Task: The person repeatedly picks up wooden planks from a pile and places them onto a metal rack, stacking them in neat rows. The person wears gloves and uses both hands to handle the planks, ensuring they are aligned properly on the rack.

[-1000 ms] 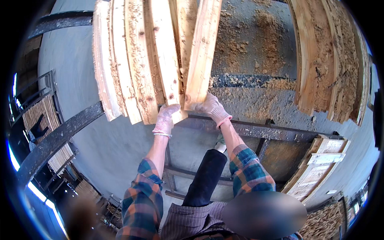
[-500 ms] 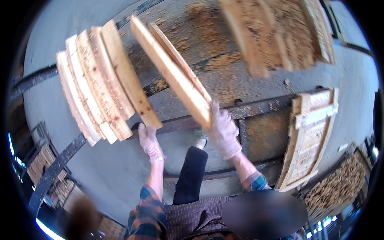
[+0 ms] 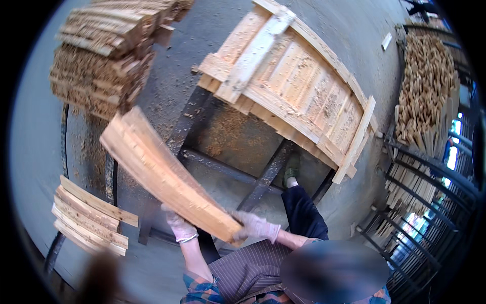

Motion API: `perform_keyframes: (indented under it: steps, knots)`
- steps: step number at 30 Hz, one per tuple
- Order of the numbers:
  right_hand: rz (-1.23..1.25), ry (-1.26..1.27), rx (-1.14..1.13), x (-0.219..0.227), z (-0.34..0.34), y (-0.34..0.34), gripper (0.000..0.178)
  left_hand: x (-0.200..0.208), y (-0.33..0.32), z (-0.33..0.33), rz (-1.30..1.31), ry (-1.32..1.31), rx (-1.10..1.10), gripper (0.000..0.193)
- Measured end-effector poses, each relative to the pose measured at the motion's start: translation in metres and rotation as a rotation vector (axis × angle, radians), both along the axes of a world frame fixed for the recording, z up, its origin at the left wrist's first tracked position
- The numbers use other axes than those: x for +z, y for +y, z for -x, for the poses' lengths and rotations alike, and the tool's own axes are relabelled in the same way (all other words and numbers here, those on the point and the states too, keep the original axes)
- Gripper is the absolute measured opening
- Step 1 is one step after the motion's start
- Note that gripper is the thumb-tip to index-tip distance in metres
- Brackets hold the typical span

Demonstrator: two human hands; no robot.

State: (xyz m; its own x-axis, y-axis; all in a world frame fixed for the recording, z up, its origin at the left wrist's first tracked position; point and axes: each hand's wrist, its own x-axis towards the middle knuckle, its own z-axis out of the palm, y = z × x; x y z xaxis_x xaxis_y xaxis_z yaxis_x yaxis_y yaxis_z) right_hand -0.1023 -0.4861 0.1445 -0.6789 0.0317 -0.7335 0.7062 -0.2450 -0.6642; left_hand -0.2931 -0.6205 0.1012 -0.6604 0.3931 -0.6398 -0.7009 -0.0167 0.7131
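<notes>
A pair of long wooden boards (image 3: 162,175) slants across in front of me, the hind one smeared by motion. My gloved right hand (image 3: 255,226) is closed around their near end. My gloved left hand (image 3: 180,225) supports them from the left side, its fingers partly hidden behind the wood. Beyond the boards, a slatted wooden panel (image 3: 298,76) with crosspieces lies on a dark metal frame (image 3: 266,175). To the left, several loose boards (image 3: 91,218) rest on the frame, apart from my hands.
A tall stack of rough boards (image 3: 101,66) stands at the far left. Sawdust (image 3: 223,134) covers the floor between the frame bars. At the right, bundled wood strips (image 3: 425,91) sit in metal racks (image 3: 430,162). My foot (image 3: 292,169) is beside a frame bar.
My view has turned right, bringing the slatted panel to the middle. My left hand has left the loose boards and come to the boards in my right hand, which are now nearer my body.
</notes>
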Motion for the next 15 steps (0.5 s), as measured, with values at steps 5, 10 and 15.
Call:
perform_keyframes:
  steps: [5, 10, 15]
  knots:
    - [-0.22, 0.243, -0.66, -0.016, 0.018, 0.166, 0.091, 0.052, 0.24, -0.047, 0.129, 0.328, -0.345, 0.098]
    - [-0.09, 0.259, -1.033, -0.11, -0.063, 0.31, 0.039, -0.026, 0.386, -0.095, -0.025, 0.351, -0.64, 0.071]
    - [-1.07, 0.183, -0.593, -0.22, -0.138, 0.388, 0.02, -0.131, 0.431, -0.141, 0.555, 0.747, -1.143, 0.071]
